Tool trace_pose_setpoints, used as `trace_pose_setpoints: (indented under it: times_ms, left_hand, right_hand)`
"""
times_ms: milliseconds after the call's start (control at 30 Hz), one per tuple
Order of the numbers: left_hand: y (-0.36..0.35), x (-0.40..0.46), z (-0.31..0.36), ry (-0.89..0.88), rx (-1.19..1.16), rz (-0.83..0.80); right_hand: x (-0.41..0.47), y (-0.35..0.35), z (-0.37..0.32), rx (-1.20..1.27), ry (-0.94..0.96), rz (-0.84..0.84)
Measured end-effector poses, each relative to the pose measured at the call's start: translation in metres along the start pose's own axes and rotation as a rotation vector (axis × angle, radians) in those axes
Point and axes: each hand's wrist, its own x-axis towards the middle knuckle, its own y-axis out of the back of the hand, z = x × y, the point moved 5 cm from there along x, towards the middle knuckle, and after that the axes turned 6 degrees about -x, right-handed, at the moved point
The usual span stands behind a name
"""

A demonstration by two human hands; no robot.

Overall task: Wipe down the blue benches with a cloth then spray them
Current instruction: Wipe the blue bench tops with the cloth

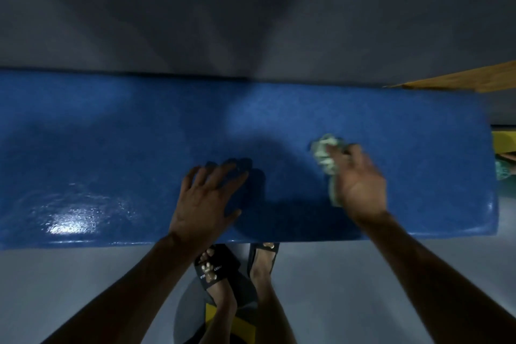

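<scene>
The fingers of the right hand are curled round a crumpled pale green cloth, which is pinched between them and the thumb. Most of the cloth is bunched ahead of the fingertips, on the far left side of the hand, and a strip of it is seen trailing back along the hand's left edge towards the wrist. The cloth is pressed against the blue counter, right of its middle and short of its right end. The hand and cloth are blurred, so the exact lie of each finger cannot be told.

The fingers of the left hand are spread and straight, laid flat on the counter with the palm down; nothing is held in them. This hand is placed near the counter's front edge, well apart from the cloth, with a dark shadow cast just beyond the fingertips.

A wet sheen is seen on the counter's near left part. The counter is set against a grey wall. At the far right end a wooden board is visible. Below the front edge, two feet in black sandals are stood on a grey floor.
</scene>
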Motion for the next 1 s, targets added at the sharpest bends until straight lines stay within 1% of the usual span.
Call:
trace_pose_setpoints:
  times_ms: [67, 100, 167, 200, 233, 267, 300, 367, 433, 467, 500, 533, 567, 667, 733, 800, 833, 900, 933, 1000]
  left_hand:
    - [0.002, 0.009, -0.007, 0.052, 0.032, -0.01]
    - [0.002, 0.013, -0.009, 0.08, 0.042, -0.025]
    - [0.0, 0.016, -0.011, 0.114, 0.06, -0.07]
    - [-0.002, 0.016, -0.011, 0.121, 0.066, -0.088]
    - [-0.002, 0.016, -0.01, 0.128, 0.071, -0.098]
    - [-0.003, 0.017, -0.01, 0.136, 0.075, -0.1]
    - [-0.002, 0.017, -0.009, 0.142, 0.078, -0.098]
    - [-0.001, 0.019, -0.009, 0.147, 0.08, -0.093]
    - [0.0, 0.02, -0.007, 0.142, 0.091, -0.094]
    - [0.0, 0.021, -0.006, 0.139, 0.095, -0.091]
    - [0.001, 0.021, -0.006, 0.139, 0.094, -0.085]
    - [0.002, 0.021, -0.005, 0.142, 0.09, -0.077]
    - [0.002, 0.021, -0.004, 0.144, 0.087, -0.07]
    - [0.0, 0.022, -0.004, 0.143, 0.089, -0.062]
    - [-0.001, 0.022, -0.004, 0.146, 0.083, -0.051]
    - [-0.002, 0.022, -0.004, 0.146, 0.08, -0.035]
    - [-0.003, 0.022, -0.004, 0.144, 0.075, -0.025]
    - [-0.004, 0.023, -0.004, 0.144, 0.061, -0.013]
    - [-0.005, 0.023, -0.005, 0.145, 0.059, -0.013]
    - [-0.006, 0.023, -0.007, 0.149, 0.07, -0.026]
  right_hand:
    - [-0.003, 0.002, 0.055, 0.037, -0.266, -0.031]
    - [-0.005, 0.001, 0.069, 0.074, -0.401, -0.028]
    - [-0.003, -0.006, 0.062, 0.13, -0.602, -0.007]
    - [0.0, -0.01, 0.043, 0.132, -0.633, -0.007]
    - [0.004, -0.016, 0.015, 0.131, -0.608, -0.011]
    - [0.009, -0.02, -0.018, 0.153, -0.54, -0.009]
    - [0.013, -0.022, -0.053, 0.184, -0.446, -0.003]
    - [0.02, -0.022, -0.108, 0.178, -0.2, 0.017]
    - [0.027, -0.018, -0.125, 0.137, 0.088, -0.007]
    - [0.032, -0.014, -0.118, 0.109, 0.225, -0.024]
    - [0.038, -0.011, -0.099, 0.082, 0.294, -0.056]
    - [0.045, -0.012, -0.07, 0.057, 0.276, -0.101]
    - [0.053, -0.011, -0.034, 0.046, 0.18, -0.109]
    - [0.062, -0.001, 0.077, 0.048, -0.287, -0.049]
    - [0.063, 0.002, 0.1, 0.066, -0.476, -0.039]
    - [0.068, -0.004, 0.079, 0.089, -0.606, -0.044]
    - [0.07, -0.009, 0.056, 0.094, -0.611, -0.038]
    - [0.076, -0.016, -0.004, 0.166, -0.495, -0.012]
    - [0.079, -0.017, -0.036, 0.2, -0.391, -0.016]
    - [0.079, -0.013, -0.091, 0.146, -0.1, -0.028]
